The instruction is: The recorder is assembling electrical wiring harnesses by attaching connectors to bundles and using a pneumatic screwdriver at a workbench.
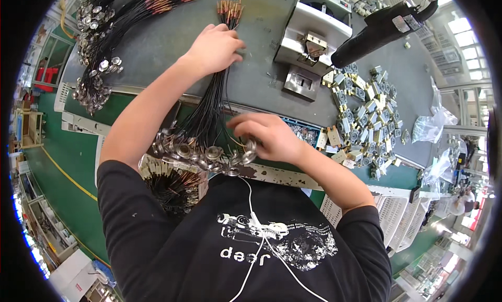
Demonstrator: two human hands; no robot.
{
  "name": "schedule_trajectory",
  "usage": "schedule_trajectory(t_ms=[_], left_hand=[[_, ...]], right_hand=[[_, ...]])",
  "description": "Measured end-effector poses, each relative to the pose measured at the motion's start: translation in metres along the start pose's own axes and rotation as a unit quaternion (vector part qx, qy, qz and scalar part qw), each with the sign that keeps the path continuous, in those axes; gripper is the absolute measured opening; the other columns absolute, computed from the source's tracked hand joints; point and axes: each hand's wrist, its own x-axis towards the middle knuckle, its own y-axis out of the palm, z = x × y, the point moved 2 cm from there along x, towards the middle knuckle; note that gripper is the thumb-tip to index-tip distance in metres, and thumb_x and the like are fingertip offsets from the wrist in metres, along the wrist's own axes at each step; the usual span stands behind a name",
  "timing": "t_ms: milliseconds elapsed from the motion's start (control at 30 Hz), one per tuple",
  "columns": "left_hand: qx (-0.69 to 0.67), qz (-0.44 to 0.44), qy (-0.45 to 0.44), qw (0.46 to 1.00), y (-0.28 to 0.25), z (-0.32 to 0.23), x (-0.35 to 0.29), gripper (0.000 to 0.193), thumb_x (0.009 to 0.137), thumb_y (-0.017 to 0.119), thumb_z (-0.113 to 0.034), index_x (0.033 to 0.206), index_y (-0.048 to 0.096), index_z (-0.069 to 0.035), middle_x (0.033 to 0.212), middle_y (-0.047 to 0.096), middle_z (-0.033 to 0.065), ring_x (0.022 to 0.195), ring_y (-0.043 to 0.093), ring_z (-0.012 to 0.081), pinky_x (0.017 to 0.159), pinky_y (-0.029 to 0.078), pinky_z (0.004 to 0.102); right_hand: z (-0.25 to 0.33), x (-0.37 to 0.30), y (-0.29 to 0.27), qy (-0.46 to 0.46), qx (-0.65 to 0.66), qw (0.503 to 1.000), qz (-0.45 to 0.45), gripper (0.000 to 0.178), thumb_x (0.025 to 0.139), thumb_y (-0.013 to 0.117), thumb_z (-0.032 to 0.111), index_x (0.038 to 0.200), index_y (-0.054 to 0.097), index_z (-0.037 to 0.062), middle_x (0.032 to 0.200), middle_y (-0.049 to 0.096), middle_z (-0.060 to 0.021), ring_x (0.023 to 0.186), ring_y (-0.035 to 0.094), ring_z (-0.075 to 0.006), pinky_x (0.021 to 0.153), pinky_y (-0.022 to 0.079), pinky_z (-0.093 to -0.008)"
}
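Note:
A bundle of thin black wires [210, 106] hangs over the table's near edge. My left hand [215, 48] is wrapped over its upper part, and the orange-and-copper wire tips [230, 10] stick out beyond my fingers. At the lower end hang several round, shiny metal caps [183, 150], close to my body. My right hand [267, 137] is at the right side of these caps. Its fingers are curled on one metal cap [250, 151], with a wire running up from it. The palm of my left hand is hidden.
More wire bundles [125, 19] with metal caps lie at the far left. A metal fixture [314, 35] stands right of centre, beside a black cylindrical tool [374, 32]. Several small block-shaped parts [366, 114] are piled at right. More wires [172, 189] sit below the table edge.

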Motion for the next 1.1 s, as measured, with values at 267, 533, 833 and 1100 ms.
schedule_trajectory(t_ms=[267,533,833,1100], left_hand=[[0.056,0.009,0.061,0.997,0.017,-0.02,-0.005,0.013,0.089,0.071,-0.021,0.096,0.072,-0.01,0.092,0.07,0.0043,0.101,0.062,0.0252,0.091,0.047,0.0387],[-0.103,0.04,0.1,0.989,0.015,-0.05,0.008,0.016,0.091,0.07,-0.02,0.101,0.068,-0.008,0.096,0.069,0.0075,0.099,0.064,0.0294,0.092,0.049,0.0419],[-0.031,-0.125,0.038,0.991,0.063,0.043,0.111,0.045,0.092,0.056,-0.011,0.136,0.061,-0.005,0.138,0.061,0.018,0.123,0.062,0.0371,0.107,0.049,0.0433],[-0.092,0.124,0.032,0.987,0.024,-0.026,0.064,0.038,0.091,0.057,-0.006,0.128,0.065,-0.003,0.141,0.061,0.0138,0.124,0.061,0.0348,0.106,0.05,0.0419]], right_hand=[[0.006,-0.028,-0.003,0.079,0.12,0.99,-0.018,0.051,0.07,0.067,-0.016,0.115,0.058,0.0069,0.123,0.065,-0.016,0.109,0.068,-0.0366,0.088,0.058,-0.0421],[0.002,-0.037,-0.011,0.061,0.105,0.992,-0.021,0.042,0.08,0.08,-0.003,0.114,0.057,0.0076,0.128,0.065,-0.019,0.111,0.068,-0.0375,0.089,0.058,-0.0426],[0.011,-0.052,-0.013,0.097,0.144,0.984,-0.026,0.046,0.083,0.084,0.01,0.12,0.058,0.0059,0.14,0.06,-0.0227,0.121,0.065,-0.0382,0.096,0.057,-0.0428],[0.014,-0.062,-0.025,0.169,0.073,0.982,-0.046,0.046,0.084,0.079,0.005,0.127,0.064,0.0048,0.142,0.06,-0.0182,0.121,0.066,-0.0352,0.097,0.057,-0.0397]])
